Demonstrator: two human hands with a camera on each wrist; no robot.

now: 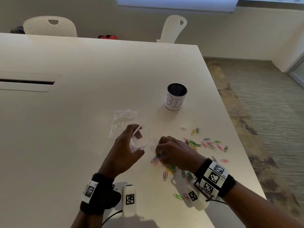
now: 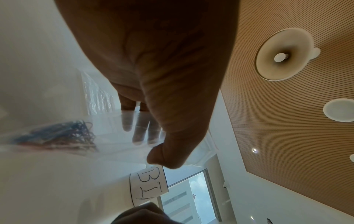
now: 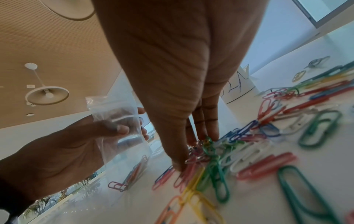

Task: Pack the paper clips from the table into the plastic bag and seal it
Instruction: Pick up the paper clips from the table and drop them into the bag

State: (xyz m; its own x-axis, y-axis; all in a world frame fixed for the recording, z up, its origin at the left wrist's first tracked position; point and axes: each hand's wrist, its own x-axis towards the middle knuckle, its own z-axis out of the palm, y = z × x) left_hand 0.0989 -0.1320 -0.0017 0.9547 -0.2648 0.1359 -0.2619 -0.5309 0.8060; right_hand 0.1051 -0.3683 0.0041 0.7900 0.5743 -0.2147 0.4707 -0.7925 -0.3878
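Many light, slippery clips (image 1: 194, 145): right hand (image 1: 174, 151) pinches a bunch; left hand (image 1: 125, 150) grips limp bag (image 1: 141, 139) by its rim

Both forearms bare, no sleeves. Left wrist (image 1: 98, 193): I note a black fabric wristband with a white plate bearing a black-and-white square marker; beneath it a white cylindrical camera housing (image 1: 129, 199) with its own marker and a thin black cable. Right wrist (image 1: 213, 178): black band, a white block with three such markers, a white housing (image 1: 194, 197) below, marker and black cable.
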